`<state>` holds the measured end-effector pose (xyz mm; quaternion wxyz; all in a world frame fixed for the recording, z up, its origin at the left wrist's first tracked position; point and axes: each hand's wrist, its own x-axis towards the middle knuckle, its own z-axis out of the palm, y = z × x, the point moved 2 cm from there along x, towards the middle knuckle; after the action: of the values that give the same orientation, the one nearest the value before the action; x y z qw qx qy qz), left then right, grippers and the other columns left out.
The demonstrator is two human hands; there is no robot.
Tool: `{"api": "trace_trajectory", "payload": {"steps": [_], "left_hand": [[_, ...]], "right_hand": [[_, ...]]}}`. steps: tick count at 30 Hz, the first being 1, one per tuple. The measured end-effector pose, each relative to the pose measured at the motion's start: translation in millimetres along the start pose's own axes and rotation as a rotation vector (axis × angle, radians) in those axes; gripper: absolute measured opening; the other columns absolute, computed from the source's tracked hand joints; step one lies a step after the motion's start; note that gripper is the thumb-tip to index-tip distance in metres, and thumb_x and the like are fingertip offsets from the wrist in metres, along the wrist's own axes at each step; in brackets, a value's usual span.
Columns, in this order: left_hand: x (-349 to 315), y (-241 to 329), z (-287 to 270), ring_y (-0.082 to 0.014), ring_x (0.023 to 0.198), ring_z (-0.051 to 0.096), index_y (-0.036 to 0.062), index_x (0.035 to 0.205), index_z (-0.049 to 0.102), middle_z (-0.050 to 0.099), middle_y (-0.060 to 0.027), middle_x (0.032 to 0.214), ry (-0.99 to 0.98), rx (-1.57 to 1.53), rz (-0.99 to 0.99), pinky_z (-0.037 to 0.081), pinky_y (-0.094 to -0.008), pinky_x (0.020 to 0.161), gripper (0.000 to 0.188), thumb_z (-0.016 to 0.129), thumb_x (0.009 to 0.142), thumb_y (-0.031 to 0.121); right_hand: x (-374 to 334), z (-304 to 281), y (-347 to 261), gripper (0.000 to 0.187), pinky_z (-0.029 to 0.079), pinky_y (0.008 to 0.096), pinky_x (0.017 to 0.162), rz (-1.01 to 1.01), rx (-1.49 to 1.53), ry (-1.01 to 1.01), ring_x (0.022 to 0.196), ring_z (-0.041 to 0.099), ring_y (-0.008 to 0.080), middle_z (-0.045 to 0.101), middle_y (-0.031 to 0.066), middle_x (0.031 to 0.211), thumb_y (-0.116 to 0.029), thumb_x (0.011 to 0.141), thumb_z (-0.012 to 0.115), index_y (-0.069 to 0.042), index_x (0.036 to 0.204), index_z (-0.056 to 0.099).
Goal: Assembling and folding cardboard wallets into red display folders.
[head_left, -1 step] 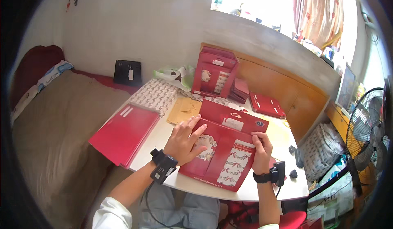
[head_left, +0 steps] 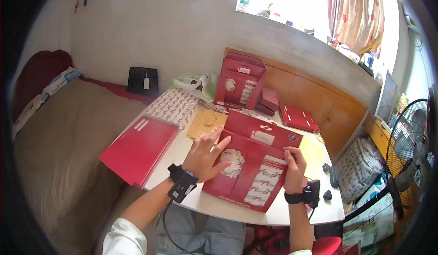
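Note:
A red flat cardboard pack (head_left: 246, 166) with a wreath-shaped opening and a patterned window stands tilted over the white table's near side. Its raised top flap (head_left: 262, 129) has a cut-out and a white label. My right hand (head_left: 294, 166) grips the pack's right edge, thumb on the front, other fingers partly hidden behind. My left hand (head_left: 205, 157) lies at the left edge with its fingers stretched and apart, the thumb near the wreath. Both wrists wear black straps with small devices.
On the white table (head_left: 228, 213) lie red flat cards (head_left: 141, 148) at left, a patterned stack (head_left: 173, 106), a yellowish sheet (head_left: 207, 122) and small black objects (head_left: 334, 177) at right. Behind stands a filled red box (head_left: 239, 81). A black fan (head_left: 410, 150) stands at far right, a bed (head_left: 68, 141) at left.
The red pack has shifted slightly to the right, and my right hand has moved with it. My left hand stays nearly in place.

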<state>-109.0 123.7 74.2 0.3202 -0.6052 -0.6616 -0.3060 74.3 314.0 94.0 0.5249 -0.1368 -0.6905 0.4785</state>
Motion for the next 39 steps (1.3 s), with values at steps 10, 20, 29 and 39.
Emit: {"api": "trace_trajectory", "payload": {"steps": [10, 20, 29, 39], "left_hand": [[106.4, -103.0, 92.8, -0.036, 0.129, 0.04, 0.0059, 0.136, 0.038, 0.038, -0.0194, 0.141, 0.116, 0.046, -0.035, 0.036, -0.047, 0.101, 0.065, 0.067, 0.083, 0.031], [186.4, -170.5, 151.8, -0.0333, 0.131, 0.037, 0.0079, 0.134, 0.043, 0.039, -0.0166, 0.141, 0.283, 0.191, -0.062, 0.031, -0.0458, 0.106, 0.064, 0.069, 0.078, 0.023], [190.1, -220.5, 240.1, -0.0438, 0.136, 0.024, 0.0129, 0.143, 0.032, 0.014, -0.0212, 0.151, 0.012, 0.082, -0.226, 0.036, -0.0507, 0.103, 0.083, 0.076, 0.073, 0.024], [224.2, -234.0, 271.0, -0.0442, 0.14, 0.015, 0.0139, 0.146, 0.026, 0.009, -0.023, 0.152, 0.05, -0.008, -0.381, 0.026, -0.0498, 0.112, 0.094, 0.08, 0.068, 0.016]], "right_hand": [[88.4, -63.3, -29.5, 0.016, 0.041, 0.0243, 0.078, -0.321, -0.253, 0.46, 0.085, 0.052, 0.0106, 0.06, 0.003, 0.094, -0.015, 0.094, 0.057, -0.001, 0.099, 0.062], [196.1, -64.5, -4.6, 0.021, 0.046, 0.0277, 0.083, -0.469, -0.226, 0.535, 0.091, 0.056, 0.0155, 0.059, 0.008, 0.104, -0.019, 0.096, 0.053, -0.001, 0.103, 0.061], [313.4, 22.4, 6.5, 0.024, 0.047, 0.0258, 0.081, -0.58, -0.143, 0.522, 0.092, 0.057, 0.0133, 0.06, 0.008, 0.106, -0.019, 0.097, 0.053, 0.0, 0.11, 0.059], [414.1, 99.7, 9.3, 0.022, 0.047, 0.0249, 0.083, -0.582, -0.043, 0.32, 0.093, 0.057, 0.01, 0.062, 0.005, 0.106, -0.013, 0.094, 0.058, 0.001, 0.111, 0.062]]}}
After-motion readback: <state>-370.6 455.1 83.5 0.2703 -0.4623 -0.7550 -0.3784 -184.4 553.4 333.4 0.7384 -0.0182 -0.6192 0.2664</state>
